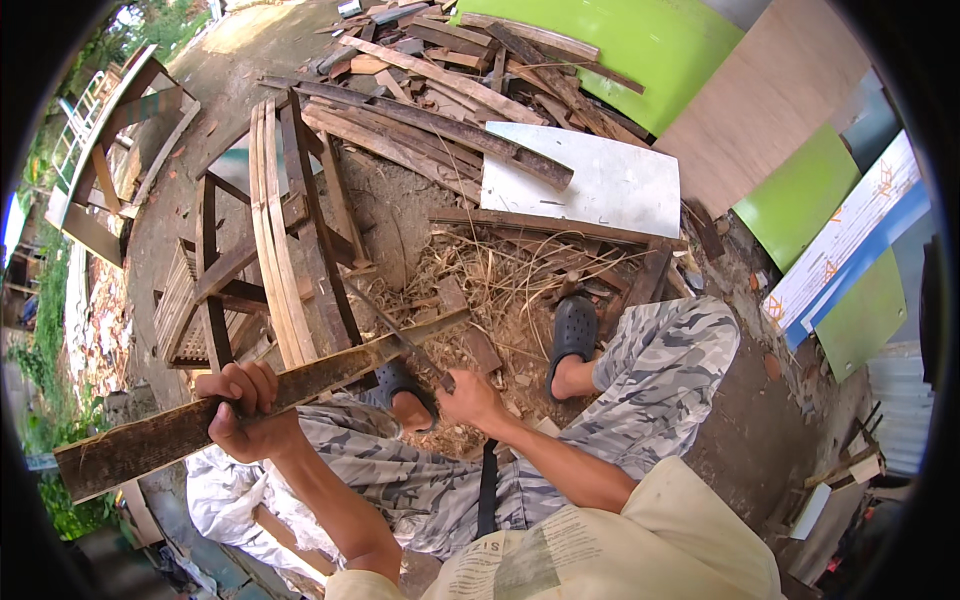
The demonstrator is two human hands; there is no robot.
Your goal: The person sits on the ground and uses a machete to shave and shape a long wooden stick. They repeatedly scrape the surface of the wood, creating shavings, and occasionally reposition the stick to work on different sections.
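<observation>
A heap of weathered planks and offcuts (450, 95) fills the upper middle of the frame, spilling across bare earth, with green panels (640, 45) and a brown plywood sheet (765, 100) leaning along the upper right. Just below the heap lies a white board (600, 185), flat on the ground at centre right. At left of centre stands a wooden frame of curved slats (275, 250), tilted, its long ribs running from the upper middle down toward the person's knees. A litter of dry straw and splinters (500, 280) covers the soil in the middle, between the frame and the person's dark clog sandals (573, 330). The person sits in the lower middle, legs in camouflage trousers (660, 370) drawn up. A long dark wooden plank (150, 440) crosses the lower left on a slant, rising from the lower left edge toward the centre. The left hand (245, 405) is wrapped tightly around this plank, fingers curled over its top edge. The right hand (470, 400), just right of centre and low in the frame, is closed on the handle of a long thin blade (395, 330), which angles up and to the left so that its metal meets the upper end of the plank.
</observation>
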